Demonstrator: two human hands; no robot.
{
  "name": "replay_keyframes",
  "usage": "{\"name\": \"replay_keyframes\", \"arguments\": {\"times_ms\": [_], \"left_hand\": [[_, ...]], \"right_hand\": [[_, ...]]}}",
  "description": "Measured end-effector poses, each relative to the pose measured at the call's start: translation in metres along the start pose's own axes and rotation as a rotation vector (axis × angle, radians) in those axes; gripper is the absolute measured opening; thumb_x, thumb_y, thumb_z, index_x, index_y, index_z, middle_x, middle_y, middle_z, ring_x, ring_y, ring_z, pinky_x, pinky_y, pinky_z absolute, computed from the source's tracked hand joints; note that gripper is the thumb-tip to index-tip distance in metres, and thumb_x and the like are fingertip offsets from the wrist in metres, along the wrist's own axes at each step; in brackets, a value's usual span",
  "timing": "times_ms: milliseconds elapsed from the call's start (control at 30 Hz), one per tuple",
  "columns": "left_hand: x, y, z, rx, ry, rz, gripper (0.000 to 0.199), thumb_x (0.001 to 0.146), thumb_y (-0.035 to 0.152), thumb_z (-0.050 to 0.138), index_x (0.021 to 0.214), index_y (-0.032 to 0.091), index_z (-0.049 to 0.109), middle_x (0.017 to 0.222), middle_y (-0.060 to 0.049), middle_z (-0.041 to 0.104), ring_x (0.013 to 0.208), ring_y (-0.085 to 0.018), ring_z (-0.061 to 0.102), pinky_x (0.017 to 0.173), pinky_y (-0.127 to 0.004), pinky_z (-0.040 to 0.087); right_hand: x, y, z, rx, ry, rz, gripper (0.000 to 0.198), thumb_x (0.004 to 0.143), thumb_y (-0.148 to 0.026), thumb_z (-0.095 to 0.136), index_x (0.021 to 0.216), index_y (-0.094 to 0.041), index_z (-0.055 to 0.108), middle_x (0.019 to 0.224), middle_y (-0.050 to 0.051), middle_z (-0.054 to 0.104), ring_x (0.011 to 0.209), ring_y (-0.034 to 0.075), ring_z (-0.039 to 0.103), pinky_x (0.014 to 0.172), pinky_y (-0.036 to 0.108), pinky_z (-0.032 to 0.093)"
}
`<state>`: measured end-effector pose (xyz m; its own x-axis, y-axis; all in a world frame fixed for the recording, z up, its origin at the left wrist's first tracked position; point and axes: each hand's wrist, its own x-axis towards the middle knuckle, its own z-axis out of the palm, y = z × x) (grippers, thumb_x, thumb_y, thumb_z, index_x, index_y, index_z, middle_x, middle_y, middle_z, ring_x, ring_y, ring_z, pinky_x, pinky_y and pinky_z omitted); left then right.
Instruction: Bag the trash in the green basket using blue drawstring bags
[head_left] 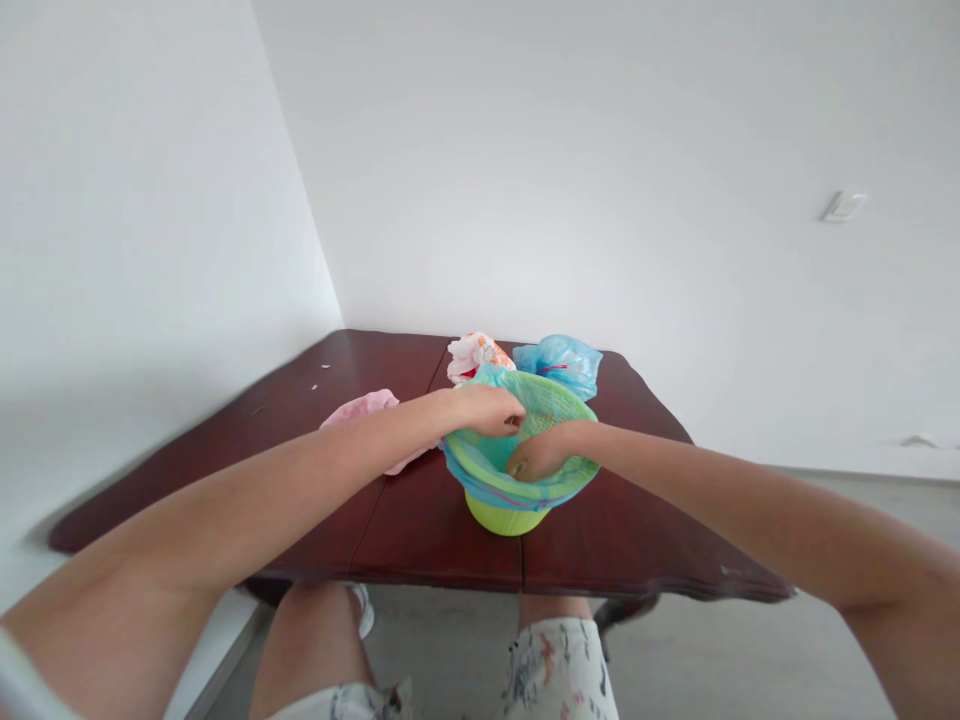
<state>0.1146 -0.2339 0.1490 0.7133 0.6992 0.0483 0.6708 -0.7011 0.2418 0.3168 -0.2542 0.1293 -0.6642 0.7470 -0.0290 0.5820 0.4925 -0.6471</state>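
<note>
Standing in a corner where two white walls (562,180) meet, the dark red-brown desk (442,535) has a glossy top crossed by thin seams and a wavy outer edge. A white switch plate (845,206) is mounted on the wall to the right, and pale grey floor (442,650) shows below, past the person's knees and patterned white shorts (559,665). A few small scraps (325,366) lie on the left part of the top.

Near the front edge, around the middle, sits a yellow-green plastic wastebasket (506,517) with lattice walls. A thin blue bag (491,453) lines it and folds over its rim. The left hand (491,410) is over the left side of the opening, fingers curled; the right hand (540,452) is down inside, fingertips against the liner. I cannot tell whether either is grasping the plastic. Behind the basket are a crumpled white bag with orange print (484,352) and a bunched blue bag with a red strip (562,362); a pink bag (364,405) lies to the left, partly hidden by the left forearm.
</note>
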Motion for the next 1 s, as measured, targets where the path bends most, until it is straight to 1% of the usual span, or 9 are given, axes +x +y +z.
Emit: {"name": "replay_keyframes", "arguments": {"times_ms": [100,233,300,433,567,667,833,900,1000], "left_hand": [[-0.011,-0.019,-0.030,0.043,0.111,0.018,0.036,0.101,0.041,0.075,0.130,0.024,0.087,0.148,-0.015,0.084,0.145,-0.041,0.075,0.132,-0.054,0.054],[-0.025,-0.040,-0.038,-0.002,0.064,0.039,0.072,0.090,0.041,0.092,0.157,0.020,0.077,0.177,-0.019,0.067,0.167,-0.044,0.059,0.143,-0.054,0.043],[-0.027,-0.042,-0.032,-0.038,-0.005,0.043,0.065,0.090,0.042,0.092,0.152,0.023,0.082,0.183,-0.016,0.063,0.170,-0.043,0.056,0.144,-0.054,0.041],[-0.025,-0.033,-0.023,-0.089,-0.074,0.027,0.026,0.097,0.054,0.084,0.110,0.034,0.096,0.160,-0.004,0.084,0.152,-0.040,0.071,0.137,-0.053,0.048],[-0.027,-0.026,-0.028,-0.175,0.008,-0.011,0.057,0.111,0.074,0.059,0.113,0.032,0.098,0.141,-0.005,0.092,0.139,-0.036,0.079,0.131,-0.050,0.055],[-0.037,-0.034,-0.035,-0.379,0.209,-0.057,0.083,0.118,0.085,0.037,0.111,0.028,0.097,0.133,-0.007,0.094,0.146,-0.037,0.078,0.140,-0.055,0.049],[-0.063,-0.083,-0.031,-0.356,0.706,-0.222,0.083,0.121,0.078,0.029,0.137,0.020,0.086,0.150,-0.017,0.087,0.156,-0.037,0.072,0.143,-0.060,0.047],[-0.069,-0.102,-0.019,-0.194,0.670,-0.250,0.078,0.114,0.076,0.058,0.166,0.020,0.070,0.179,-0.021,0.066,0.170,-0.040,0.059,0.146,-0.063,0.042],[-0.058,-0.120,0.006,0.098,0.454,-0.291,0.118,0.095,0.064,0.092,0.191,0.021,0.041,0.204,-0.028,0.016,0.189,-0.055,0.018,0.149,-0.078,0.023]], "right_hand": [[0.001,-0.005,-0.024,-0.119,-0.107,-0.052,0.021,0.110,-0.036,0.088,0.101,-0.018,0.084,0.100,0.003,0.083,0.095,0.023,0.080,0.102,0.045,0.069],[-0.002,0.001,-0.038,-0.191,-0.016,-0.083,0.020,0.094,-0.036,0.100,0.105,-0.024,0.088,0.131,0.009,0.088,0.148,0.040,0.072,0.142,0.059,0.042],[-0.005,0.011,-0.031,-0.214,-0.051,-0.039,0.032,0.074,-0.030,0.112,0.094,-0.025,0.087,0.121,0.009,0.090,0.153,0.044,0.070,0.149,0.064,0.030],[-0.009,0.024,-0.015,-0.215,-0.227,0.046,0.041,0.056,-0.012,0.112,0.062,-0.026,0.074,0.066,0.000,0.074,0.096,0.036,0.085,0.130,0.063,0.056],[-0.016,0.008,-0.028,-0.163,-0.286,-0.046,0.015,0.082,-0.022,0.099,0.079,-0.028,0.085,0.078,0.000,0.083,0.079,0.025,0.080,0.095,0.041,0.068],[-0.034,-0.009,-0.052,-0.098,0.002,-0.189,0.018,0.110,-0.035,0.073,0.103,-0.030,0.088,0.107,0.003,0.090,0.104,0.027,0.083,0.103,0.040,0.063],[-0.074,0.032,-0.060,0.329,0.956,-0.338,0.030,0.119,-0.050,0.065,0.112,-0.029,0.085,0.116,0.010,0.088,0.110,0.030,0.083,0.105,0.046,0.065],[-0.076,0.071,-0.044,0.512,1.216,-0.254,0.037,0.118,-0.056,0.060,0.107,-0.028,0.082,0.112,0.012,0.087,0.098,0.030,0.082,0.095,0.047,0.066],[-0.066,0.121,-0.009,0.652,1.321,-0.009,0.045,0.114,-0.066,0.051,0.095,-0.030,0.071,0.099,0.012,0.083,0.081,0.031,0.078,0.075,0.046,0.063]]}}
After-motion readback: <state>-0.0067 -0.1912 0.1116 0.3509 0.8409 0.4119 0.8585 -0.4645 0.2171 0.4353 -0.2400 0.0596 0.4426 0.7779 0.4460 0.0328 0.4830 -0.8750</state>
